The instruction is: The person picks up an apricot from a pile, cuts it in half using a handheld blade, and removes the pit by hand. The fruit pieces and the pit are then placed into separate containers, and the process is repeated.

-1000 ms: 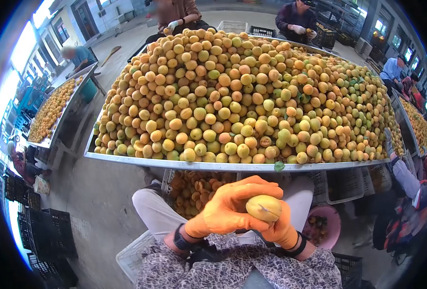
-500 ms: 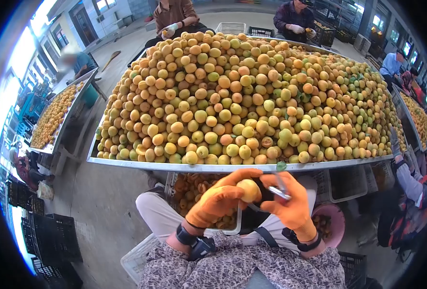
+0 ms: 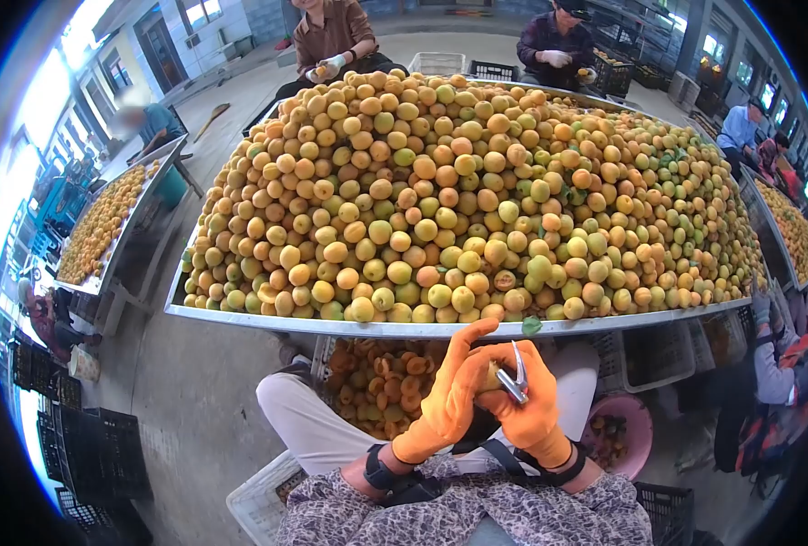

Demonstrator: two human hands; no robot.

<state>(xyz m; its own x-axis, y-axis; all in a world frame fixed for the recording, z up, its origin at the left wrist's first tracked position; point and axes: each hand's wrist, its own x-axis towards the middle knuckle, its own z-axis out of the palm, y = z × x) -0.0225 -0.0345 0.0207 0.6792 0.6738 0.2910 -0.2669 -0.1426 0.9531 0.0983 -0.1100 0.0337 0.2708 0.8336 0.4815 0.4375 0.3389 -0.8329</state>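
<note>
In orange gloves, both my hands meet over my lap, just below the tray's front edge. My left hand is closed around an apricot, mostly hidden by the fingers. A small metal knife with a thin, curved blade is gripped in my right hand, right against the fruit. Ahead, a big metal-rimmed tray carries a high heap of yellow-green to orange apricots. Below it, between my knees, a crate contains split apricot halves.
A pink basin with dark bits in it sits by my right knee. Black crates are stacked at left. Two people sit beyond the heap, a brown sleeve among them. Another person's sleeve is close on my right.
My hands have come together, and the knife now lies against the apricot. The left hand has turned and wraps more of the fruit. The view has tilted slightly upward.
</note>
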